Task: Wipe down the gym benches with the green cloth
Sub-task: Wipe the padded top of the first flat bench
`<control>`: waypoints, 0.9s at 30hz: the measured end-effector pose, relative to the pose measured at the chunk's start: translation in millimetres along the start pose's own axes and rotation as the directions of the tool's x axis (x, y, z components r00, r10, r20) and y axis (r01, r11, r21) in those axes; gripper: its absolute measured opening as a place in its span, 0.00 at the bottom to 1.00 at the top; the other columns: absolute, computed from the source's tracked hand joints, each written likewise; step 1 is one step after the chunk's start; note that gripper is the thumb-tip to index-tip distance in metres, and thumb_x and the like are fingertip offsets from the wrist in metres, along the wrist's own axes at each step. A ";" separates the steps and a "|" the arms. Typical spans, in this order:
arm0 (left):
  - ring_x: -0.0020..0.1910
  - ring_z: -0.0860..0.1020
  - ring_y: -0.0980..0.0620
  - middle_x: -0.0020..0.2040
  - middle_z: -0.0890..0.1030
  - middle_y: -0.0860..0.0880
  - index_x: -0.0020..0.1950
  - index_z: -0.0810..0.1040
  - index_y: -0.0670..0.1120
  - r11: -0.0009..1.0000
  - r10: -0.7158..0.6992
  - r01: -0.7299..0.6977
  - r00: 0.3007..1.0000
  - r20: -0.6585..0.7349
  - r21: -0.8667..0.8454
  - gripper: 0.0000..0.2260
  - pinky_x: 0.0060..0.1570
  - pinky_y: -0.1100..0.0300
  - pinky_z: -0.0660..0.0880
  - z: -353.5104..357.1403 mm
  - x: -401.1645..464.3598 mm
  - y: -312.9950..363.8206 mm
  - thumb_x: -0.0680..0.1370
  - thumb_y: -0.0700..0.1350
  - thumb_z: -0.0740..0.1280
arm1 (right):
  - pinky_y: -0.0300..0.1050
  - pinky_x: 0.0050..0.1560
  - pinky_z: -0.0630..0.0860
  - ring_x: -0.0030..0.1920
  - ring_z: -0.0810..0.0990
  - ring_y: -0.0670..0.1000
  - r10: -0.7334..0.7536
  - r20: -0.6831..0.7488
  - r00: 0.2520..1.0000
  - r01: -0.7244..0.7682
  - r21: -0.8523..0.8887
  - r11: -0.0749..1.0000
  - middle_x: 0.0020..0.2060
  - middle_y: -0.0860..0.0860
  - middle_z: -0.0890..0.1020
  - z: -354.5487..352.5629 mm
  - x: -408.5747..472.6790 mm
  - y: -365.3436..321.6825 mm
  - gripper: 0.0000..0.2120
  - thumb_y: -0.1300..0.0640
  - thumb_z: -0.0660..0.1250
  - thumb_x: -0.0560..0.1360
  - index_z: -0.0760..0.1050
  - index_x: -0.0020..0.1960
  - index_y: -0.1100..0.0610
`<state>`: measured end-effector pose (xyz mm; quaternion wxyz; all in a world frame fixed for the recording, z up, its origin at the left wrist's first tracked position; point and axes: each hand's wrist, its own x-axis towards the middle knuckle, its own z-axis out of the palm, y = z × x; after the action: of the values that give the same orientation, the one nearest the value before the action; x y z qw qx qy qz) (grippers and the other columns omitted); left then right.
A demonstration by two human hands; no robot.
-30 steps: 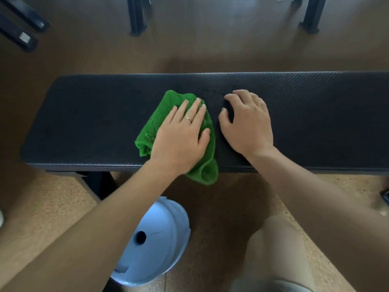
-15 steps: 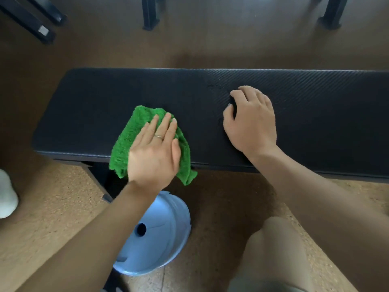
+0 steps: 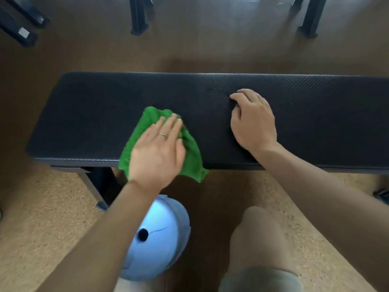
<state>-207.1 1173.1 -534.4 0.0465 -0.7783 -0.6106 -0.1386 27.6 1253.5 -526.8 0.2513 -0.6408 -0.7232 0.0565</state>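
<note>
A long black padded gym bench (image 3: 94,114) runs across the head view. The green cloth (image 3: 190,157) lies on its near edge, left of centre, with one corner hanging over the front. My left hand (image 3: 156,152) presses flat on the cloth, fingers straight and together, a ring on one finger. My right hand (image 3: 252,123) rests on the bare bench top to the right of the cloth, with its fingers bent and nothing in it.
A light blue plastic tub (image 3: 160,234) sits on the speckled floor under my left forearm, beside the bench's metal leg (image 3: 92,186). My knee (image 3: 259,239) is at the lower right. Black equipment legs (image 3: 137,15) stand on the floor beyond the bench.
My left hand has slid the cloth leftward along the bench, away from my right hand, which has stayed in place.
</note>
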 end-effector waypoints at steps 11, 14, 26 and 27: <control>0.83 0.54 0.38 0.84 0.55 0.43 0.84 0.55 0.43 0.999 0.041 -0.036 0.965 0.261 -0.027 0.27 0.82 0.45 0.50 -1.1 53.2 36.7 0.86 0.52 0.47 | 0.52 0.70 0.70 0.65 0.77 0.55 0.068 -0.052 0.996 -0.073 -0.101 0.992 0.63 0.51 0.80 0.7 -0.8 -21.3 0.16 0.57 0.59 0.81 0.79 0.64 0.57; 0.84 0.50 0.42 0.85 0.52 0.46 0.85 0.52 0.46 0.982 0.181 -0.155 0.938 0.295 -0.110 0.27 0.82 0.47 0.46 4.5 61.3 64.5 0.87 0.54 0.48 | 0.52 0.70 0.70 0.65 0.77 0.54 0.064 -0.050 0.997 -0.069 -0.098 0.993 0.63 0.51 0.81 2.5 0.7 -18.3 0.16 0.57 0.59 0.82 0.80 0.64 0.57; 0.84 0.51 0.45 0.85 0.53 0.49 0.85 0.52 0.50 0.994 -0.102 0.104 0.930 0.353 0.014 0.26 0.82 0.47 0.47 32.1 167.5 39.4 0.87 0.53 0.46 | 0.54 0.68 0.69 0.63 0.77 0.57 0.020 -0.050 0.999 -0.023 -0.072 0.997 0.60 0.54 0.80 15.2 7.9 -2.5 0.18 0.55 0.56 0.82 0.79 0.64 0.58; 0.84 0.50 0.45 0.85 0.51 0.49 0.85 0.51 0.50 0.994 -0.106 0.102 0.931 0.350 0.029 0.26 0.82 0.46 0.47 27.9 152.4 46.7 0.87 0.54 0.46 | 0.53 0.69 0.68 0.65 0.76 0.56 0.006 -0.016 1.000 -0.007 -0.049 0.999 0.62 0.53 0.79 11.8 8.0 0.9 0.18 0.54 0.57 0.82 0.78 0.66 0.56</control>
<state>-124.8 1311.1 -515.1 -0.0666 -0.7569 -0.6501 0.0033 22.8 1264.2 -535.1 0.2408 -0.6496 -0.7203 0.0345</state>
